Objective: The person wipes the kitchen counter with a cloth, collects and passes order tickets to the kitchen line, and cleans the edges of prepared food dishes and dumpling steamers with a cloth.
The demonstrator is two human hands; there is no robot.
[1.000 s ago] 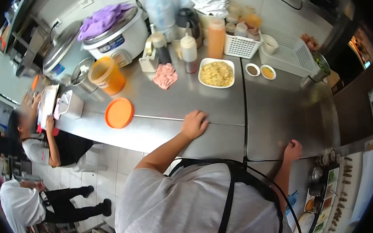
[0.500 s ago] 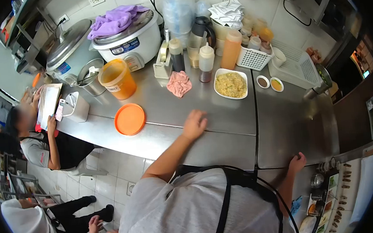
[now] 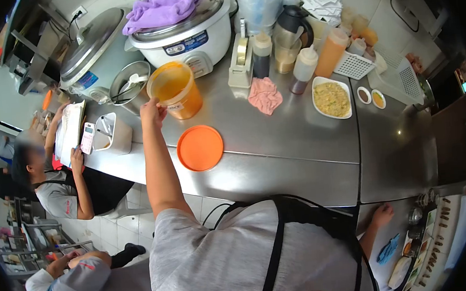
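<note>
Orange lid [image 3: 200,148] lies before the tub [image 3: 191,100] by left hand [image 3: 153,113]; rightward, bowl [image 3: 321,112] of food [image 3: 332,98] and right hand [image 3: 382,216]; grips unclear.

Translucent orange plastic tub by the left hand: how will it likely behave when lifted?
The tub looks like thin plastic, so its rim may flex if the left hand squeezes. Deeper orange low down suggests contents, so it may feel bottom-heavy. Its top is open, so tilting could spill them.
</note>
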